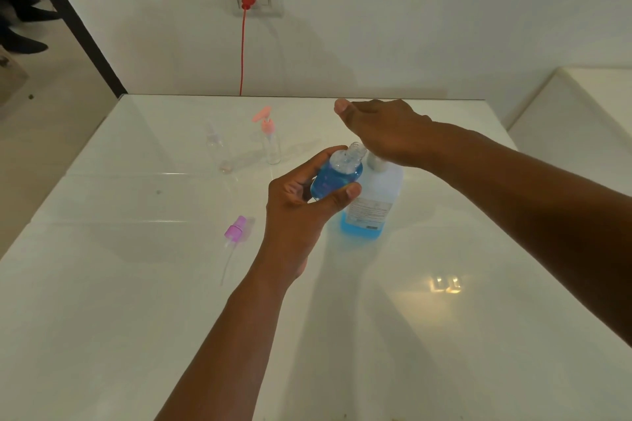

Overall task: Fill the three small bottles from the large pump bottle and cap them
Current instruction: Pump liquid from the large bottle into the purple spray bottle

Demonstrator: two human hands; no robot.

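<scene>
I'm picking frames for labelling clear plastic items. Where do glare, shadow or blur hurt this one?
Head view: a bright glare patch sits on the glossy table near the right forearm; soft arm shadows cross the tabletop; the two clear bottles at the back wash out against the white surface; the right hand hides the pump bottle top; the edges bow.

A glossy, smooth white worktop (444, 318) was seen. Clear plastic was shown by the small bottle (337, 174) between the fingers (342, 196), translucent plastic by the large pump bottle (371, 205) just beside them.
</scene>
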